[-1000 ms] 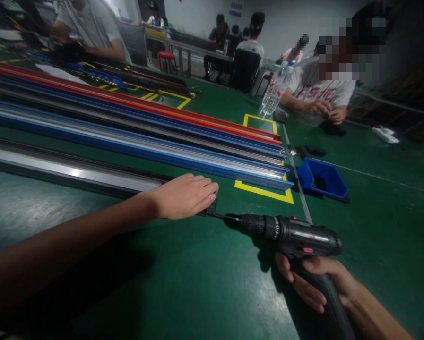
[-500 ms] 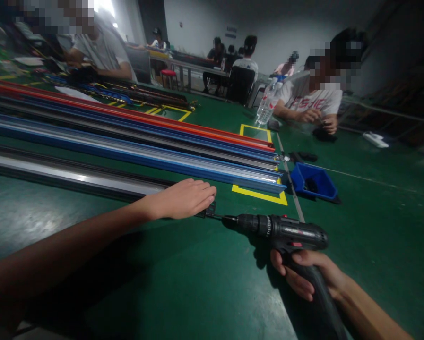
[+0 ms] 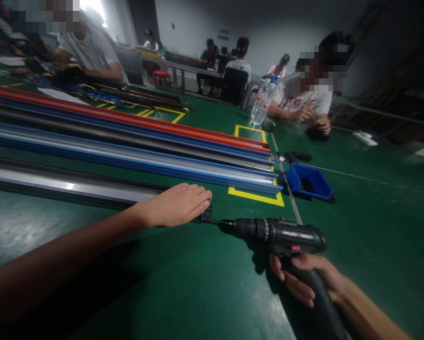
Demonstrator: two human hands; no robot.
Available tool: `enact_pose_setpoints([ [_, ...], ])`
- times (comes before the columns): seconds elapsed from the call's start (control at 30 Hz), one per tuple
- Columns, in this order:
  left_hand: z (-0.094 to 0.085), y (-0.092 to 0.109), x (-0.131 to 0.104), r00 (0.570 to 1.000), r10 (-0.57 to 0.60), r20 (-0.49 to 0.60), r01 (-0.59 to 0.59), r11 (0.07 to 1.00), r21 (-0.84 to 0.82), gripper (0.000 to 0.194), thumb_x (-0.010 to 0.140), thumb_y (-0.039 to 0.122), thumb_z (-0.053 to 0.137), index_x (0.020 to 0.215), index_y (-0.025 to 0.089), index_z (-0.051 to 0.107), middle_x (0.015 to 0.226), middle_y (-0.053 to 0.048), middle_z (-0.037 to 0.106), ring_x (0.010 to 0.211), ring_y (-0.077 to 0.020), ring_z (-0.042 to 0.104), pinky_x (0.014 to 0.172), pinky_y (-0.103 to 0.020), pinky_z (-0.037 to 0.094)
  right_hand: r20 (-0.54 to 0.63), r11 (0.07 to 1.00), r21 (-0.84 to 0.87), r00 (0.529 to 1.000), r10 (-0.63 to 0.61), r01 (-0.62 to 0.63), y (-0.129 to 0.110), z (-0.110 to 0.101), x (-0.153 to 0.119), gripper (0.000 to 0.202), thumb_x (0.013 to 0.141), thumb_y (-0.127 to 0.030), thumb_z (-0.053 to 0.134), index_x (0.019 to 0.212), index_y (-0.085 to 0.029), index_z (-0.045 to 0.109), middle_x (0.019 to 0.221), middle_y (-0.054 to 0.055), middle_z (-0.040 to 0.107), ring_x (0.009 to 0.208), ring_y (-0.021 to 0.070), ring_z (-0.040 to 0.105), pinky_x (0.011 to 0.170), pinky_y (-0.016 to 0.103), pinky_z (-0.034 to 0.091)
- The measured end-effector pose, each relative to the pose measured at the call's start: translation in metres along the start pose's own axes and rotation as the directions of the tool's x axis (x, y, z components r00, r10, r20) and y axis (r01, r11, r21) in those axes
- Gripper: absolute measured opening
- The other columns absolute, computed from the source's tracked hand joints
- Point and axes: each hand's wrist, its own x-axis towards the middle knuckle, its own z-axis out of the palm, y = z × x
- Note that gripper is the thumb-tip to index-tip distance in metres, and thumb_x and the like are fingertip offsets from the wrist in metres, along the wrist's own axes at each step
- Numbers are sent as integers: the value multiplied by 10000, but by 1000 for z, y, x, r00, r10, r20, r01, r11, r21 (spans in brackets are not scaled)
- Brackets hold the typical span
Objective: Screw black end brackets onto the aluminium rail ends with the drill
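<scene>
My left hand (image 3: 179, 204) lies across the near metal profile (image 3: 87, 190), a long black and silver rail, with fingers together and closed over its right end. A small black end piece (image 3: 206, 214) shows just past my fingertips. My right hand (image 3: 306, 281) grips the handle of a black cordless drill (image 3: 291, 235). The drill lies level and points left. Its thin bit (image 3: 215, 221) reaches the end piece; whether it sits in a screw is too small to tell. My left fingertips are partly hidden behind the profile.
Beyond the near profile lie several long blue, black and red profiles (image 3: 197, 164) on the green table (image 3: 183, 288). A blue bin (image 3: 311, 185) stands right of their ends, with clear bottles (image 3: 260, 106) farther back. A co-worker (image 3: 304, 101) sits across the table.
The camera view has shifted slightly, so the scene sits a little further left. Both hands and the drill keep about the same places, the bit still at the end piece.
</scene>
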Motion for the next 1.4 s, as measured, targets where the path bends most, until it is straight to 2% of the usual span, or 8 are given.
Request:
enact_pose_setpoints([
  [0.17, -1, 1, 0, 1000, -9, 8, 9, 1000, -2, 398, 1097, 377, 270, 1120, 181, 615, 1009, -69, 675, 917, -228, 618, 853, -392, 431, 2, 1000, -14, 1000, 13, -13, -2, 0, -1, 372, 943, -379, 595, 1060, -47, 713, 539, -23, 555, 406, 68, 456, 458, 172, 496],
  [0.47, 0, 0, 1, 999, 18, -51, -19, 1000, -6, 399, 1095, 377, 281, 1087, 184, 630, 975, -65, 681, 866, -211, 626, 804, -363, 434, -32, 999, -29, 999, 14, -14, -4, 4, -1, 376, 930, -377, 597, 1043, -42, 725, 549, -14, 558, 396, 64, 431, 452, 176, 495],
  [0.73, 0, 1, 1, 999, 3, -36, -3, 1000, 8, 393, 1095, 378, 276, 1090, 191, 622, 968, -62, 678, 879, -221, 623, 817, -370, 425, -23, 1000, 9, 999, 26, -25, -3, 3, -2, 362, 924, -363, 601, 1062, -51, 723, 569, 1, 584, 389, 64, 421, 447, 182, 494],
  [1.0, 1, 0, 1, 1000, -4, -20, 3, 1000, -21, 365, 1094, 367, 287, 1078, 198, 610, 973, -58, 675, 885, -216, 623, 819, -371, 423, -19, 998, 27, 999, 49, -49, -2, 3, -3, 326, 937, -360, 591, 1043, -80, 720, 505, -25, 538, 378, 76, 433, 439, 174, 489],
  [1.27, 1, 2, 2, 1000, -14, 10, 13, 1000, 16, 362, 1100, 357, 270, 1078, 196, 594, 971, -60, 663, 895, -222, 616, 828, -376, 411, -35, 997, 58, 998, 58, -55, -1, 4, -4, 314, 945, -359, 575, 1017, -85, 712, 510, -30, 521, 370, 71, 399, 442, 176, 498],
  [1.4, 2, 2, 2, 1000, -13, -5, 13, 1000, 20, 353, 1098, 352, 279, 1075, 198, 595, 972, -59, 663, 889, -221, 617, 821, -375, 407, -85, 997, 55, 995, 54, -50, -1, 5, -4, 315, 915, -376, 620, 980, -82, 711, 579, -7, 564, 367, 58, 390, 420, 183, 487],
])
